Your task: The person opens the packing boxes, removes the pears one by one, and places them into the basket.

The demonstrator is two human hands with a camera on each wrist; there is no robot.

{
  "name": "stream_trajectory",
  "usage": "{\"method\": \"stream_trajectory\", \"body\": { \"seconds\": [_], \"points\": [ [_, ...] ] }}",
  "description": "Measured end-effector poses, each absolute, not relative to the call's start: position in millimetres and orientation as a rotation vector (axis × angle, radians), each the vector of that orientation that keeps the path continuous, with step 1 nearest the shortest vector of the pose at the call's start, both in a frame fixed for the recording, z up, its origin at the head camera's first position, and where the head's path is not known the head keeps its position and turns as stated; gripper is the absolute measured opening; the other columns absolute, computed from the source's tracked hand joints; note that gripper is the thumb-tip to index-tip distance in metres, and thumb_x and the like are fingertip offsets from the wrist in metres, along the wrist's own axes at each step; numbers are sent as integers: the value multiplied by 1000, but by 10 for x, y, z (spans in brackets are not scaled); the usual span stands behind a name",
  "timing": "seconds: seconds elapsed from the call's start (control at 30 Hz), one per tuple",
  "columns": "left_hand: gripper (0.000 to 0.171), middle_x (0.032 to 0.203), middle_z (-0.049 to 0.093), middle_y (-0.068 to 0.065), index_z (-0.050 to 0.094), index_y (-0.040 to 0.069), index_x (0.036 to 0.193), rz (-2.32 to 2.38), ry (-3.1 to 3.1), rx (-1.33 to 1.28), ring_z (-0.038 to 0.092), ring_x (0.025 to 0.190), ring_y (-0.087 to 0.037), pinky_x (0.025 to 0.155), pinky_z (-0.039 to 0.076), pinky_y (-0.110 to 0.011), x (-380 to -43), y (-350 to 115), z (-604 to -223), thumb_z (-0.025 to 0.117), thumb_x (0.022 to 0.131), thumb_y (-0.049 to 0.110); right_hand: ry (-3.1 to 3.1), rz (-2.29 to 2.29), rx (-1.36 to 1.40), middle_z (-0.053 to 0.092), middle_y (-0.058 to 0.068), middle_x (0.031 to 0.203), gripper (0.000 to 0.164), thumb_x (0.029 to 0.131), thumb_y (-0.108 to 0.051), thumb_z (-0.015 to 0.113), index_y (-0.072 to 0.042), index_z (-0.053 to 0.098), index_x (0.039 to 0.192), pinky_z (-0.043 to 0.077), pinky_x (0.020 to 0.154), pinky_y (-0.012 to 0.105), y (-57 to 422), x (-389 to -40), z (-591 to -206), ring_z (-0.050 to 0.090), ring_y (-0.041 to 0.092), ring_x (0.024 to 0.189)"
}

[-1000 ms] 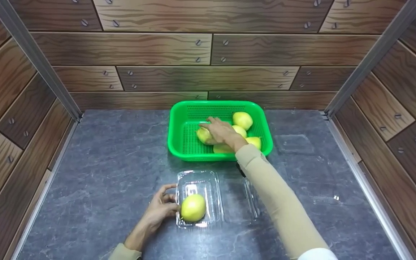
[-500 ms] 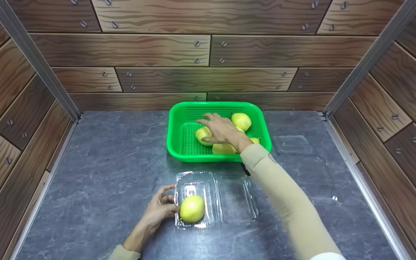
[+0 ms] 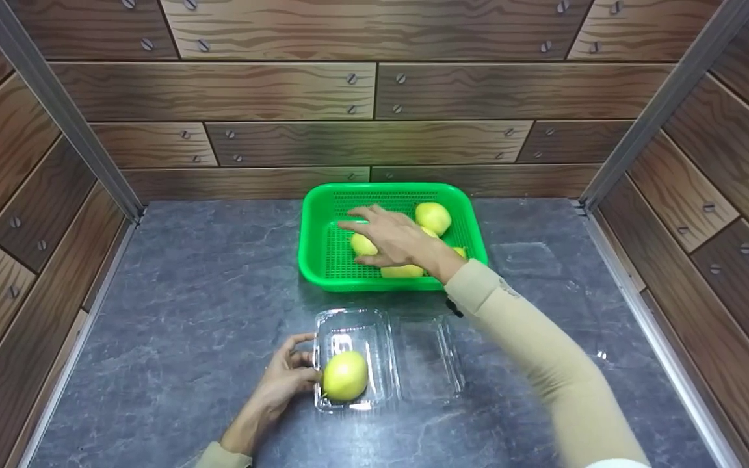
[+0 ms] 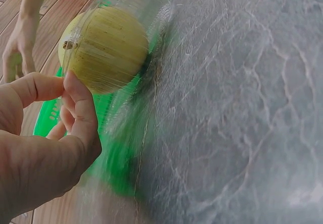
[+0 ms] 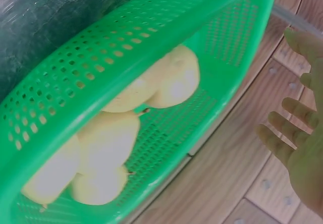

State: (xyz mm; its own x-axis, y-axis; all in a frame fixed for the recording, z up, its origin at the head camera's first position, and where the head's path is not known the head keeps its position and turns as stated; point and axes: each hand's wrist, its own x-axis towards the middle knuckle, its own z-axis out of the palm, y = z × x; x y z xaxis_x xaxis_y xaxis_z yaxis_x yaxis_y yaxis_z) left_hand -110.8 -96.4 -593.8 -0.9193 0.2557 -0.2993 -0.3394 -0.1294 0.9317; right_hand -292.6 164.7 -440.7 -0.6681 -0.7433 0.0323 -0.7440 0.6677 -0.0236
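Observation:
My left hand (image 3: pixel 282 380) pinches the left rim of a clear plastic clamshell container (image 3: pixel 374 338), whose lid (image 3: pixel 426 361) lies folded out to the right. One yellow pear (image 3: pixel 345 376) sits in the near part of the container; the left wrist view shows the thumb and index finger at the rim beside this pear (image 4: pixel 108 50). Over a green plastic basket (image 3: pixel 306 260) is my right hand (image 3: pixel 391 237), fingers spread and holding nothing. Several yellow pears (image 5: pixel 108 141) lie in the basket, partly hidden by the hand in the head view.
A thin clear plastic piece (image 3: pixel 527 257) lies on the grey marbled table (image 3: pixel 205 292) to the right of the basket. Wood-patterned walls (image 3: pixel 283 91) enclose the back and both sides. A small dark object (image 3: pixel 454 308) shows beside the right sleeve.
My right hand has drawn up off the pears in the basket and its fingers have spread, the forearm shifting right. The left hand and the container have stayed in place.

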Motion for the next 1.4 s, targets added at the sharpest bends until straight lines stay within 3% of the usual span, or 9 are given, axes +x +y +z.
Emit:
{"method": "stream_trajectory", "body": {
  "seconds": [0.2,0.37,0.6,0.8,1.4],
  "points": [
    [82,93,55,-3,38,-1,152,2106,1750,-71,59,74,-11,63,59,-25,-1109,-981,-5954,69,77,-14,-2762,34,1364,43,12,165,79,96,-54,72,-25,40,163,61,102,52,1616,-2739,-4311,51,35,145],
    [82,93,55,-2,36,-1,153,2103,1741,-69,59,72,-9,63,58,-24,-1102,-984,-5951,69,78,-14,-2686,26,1442,47,13,163,79,94,-52,74,-22,44,160,63,95,51,1621,-2568,-4283,55,34,142],
    [82,92,55,-2,36,0,153,2111,1730,-85,59,72,-10,63,57,-24,-1095,-980,-5945,67,78,-16,-2568,11,1553,51,13,160,78,96,-55,71,-19,44,159,60,104,48,1649,-2370,-4326,58,34,139],
    [82,93,55,-2,36,0,153,2110,1730,-86,59,73,-10,63,58,-24,-1095,-986,-5947,67,79,-16,-2596,18,1585,48,8,163,80,96,-60,68,-25,39,162,63,99,44,1667,-2191,-4487,57,30,140],
    [80,94,55,-2,36,-1,153,2102,1730,-63,60,74,-13,64,59,-25,-1099,-986,-5957,67,80,-14,-2555,83,1682,45,7,163,86,88,-58,78,-27,41,160,59,106,39,1729,-1829,-5040,56,25,136]
  ]
}}
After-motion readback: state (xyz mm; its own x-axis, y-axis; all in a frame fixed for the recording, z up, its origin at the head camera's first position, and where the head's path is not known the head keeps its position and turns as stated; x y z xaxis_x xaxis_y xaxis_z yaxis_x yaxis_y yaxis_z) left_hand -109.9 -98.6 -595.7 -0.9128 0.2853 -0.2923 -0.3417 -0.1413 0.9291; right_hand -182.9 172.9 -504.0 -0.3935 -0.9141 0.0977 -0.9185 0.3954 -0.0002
